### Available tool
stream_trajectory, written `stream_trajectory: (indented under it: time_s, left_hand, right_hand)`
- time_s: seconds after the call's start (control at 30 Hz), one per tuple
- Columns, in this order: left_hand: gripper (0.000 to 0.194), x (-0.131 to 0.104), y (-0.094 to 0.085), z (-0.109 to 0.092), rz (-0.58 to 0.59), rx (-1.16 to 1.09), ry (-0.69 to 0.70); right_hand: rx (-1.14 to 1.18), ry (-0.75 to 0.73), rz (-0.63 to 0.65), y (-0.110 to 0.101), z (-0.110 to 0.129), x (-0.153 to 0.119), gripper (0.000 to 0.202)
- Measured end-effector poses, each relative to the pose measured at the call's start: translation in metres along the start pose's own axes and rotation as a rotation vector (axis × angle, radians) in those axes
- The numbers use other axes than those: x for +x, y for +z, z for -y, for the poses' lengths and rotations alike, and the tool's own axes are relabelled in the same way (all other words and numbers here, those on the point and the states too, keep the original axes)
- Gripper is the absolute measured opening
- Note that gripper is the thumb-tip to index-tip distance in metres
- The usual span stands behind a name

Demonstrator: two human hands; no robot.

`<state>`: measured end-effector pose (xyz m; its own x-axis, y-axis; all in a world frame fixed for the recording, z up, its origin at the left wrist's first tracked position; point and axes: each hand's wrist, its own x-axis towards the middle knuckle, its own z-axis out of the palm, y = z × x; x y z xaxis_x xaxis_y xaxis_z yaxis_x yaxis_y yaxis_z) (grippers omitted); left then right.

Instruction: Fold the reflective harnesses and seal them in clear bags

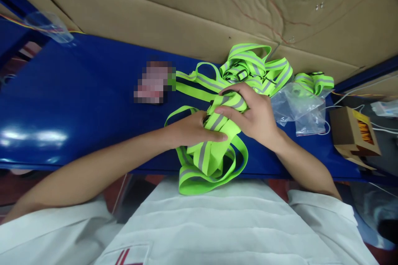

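Observation:
A bundle of neon-yellow reflective strap [214, 145] with a grey stripe is gathered between my two hands. My left hand [199, 130] is closed around its middle, the thumb pressed on top. Higher up, my right hand [248, 112] grips the folded end, fingers over the far side and thumb in front. Loose loops of the strap hang over the table's front edge. Just beyond my hands lies a pile of the same reflective straps [248, 66] with black buckles, one strand stretching left.
The blue table [93, 91] meets a cardboard wall [155, 8]. Left of the straps lies a blurred-out item [152, 83]. A clear plastic cup [51, 27] is at the far left. To the right are a clear plastic bag [304, 109], an open cardboard box [353, 130] and white cables.

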<state>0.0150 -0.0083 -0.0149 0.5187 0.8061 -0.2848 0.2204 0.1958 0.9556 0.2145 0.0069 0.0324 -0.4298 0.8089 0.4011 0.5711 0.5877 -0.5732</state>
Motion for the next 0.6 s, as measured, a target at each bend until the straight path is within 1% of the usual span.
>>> stream_trajectory:
  time_s: [0.13,0.23,0.3,0.33,0.43,0.47,0.53,0.6]
  left_hand:
    - [0.041,-0.005,0.004,0.001,0.032,0.118,0.194]
    - [0.035,-0.008,0.004,-0.001,0.039,0.224,0.312]
    - [0.029,-0.009,0.001,-0.003,0.038,0.238,0.391]
    - [0.025,-0.010,0.000,-0.005,0.059,0.229,0.430]
    - [0.015,-0.011,-0.002,-0.009,0.202,0.220,0.513]
    - [0.015,-0.012,-0.001,-0.010,0.243,0.221,0.519]
    - [0.022,-0.014,0.002,-0.011,0.270,0.200,0.505]
    - [0.027,-0.015,0.004,-0.009,0.273,0.148,0.468]
  right_hand:
    - [-0.006,0.060,-0.061,-0.009,0.004,0.003,0.039]
    - [0.070,0.113,-0.023,-0.016,0.005,0.007,0.038]
    - [0.164,0.171,0.035,-0.019,0.006,0.009,0.039]
    - [0.230,0.208,0.073,-0.019,0.006,0.010,0.039]
    - [0.527,0.346,0.233,-0.014,0.005,0.010,0.038]
    - [0.639,0.404,0.300,-0.011,0.004,0.009,0.038]
    - [0.824,0.537,0.396,-0.003,0.002,0.008,0.036]
    - [0.926,0.655,0.406,0.004,0.000,0.006,0.033]
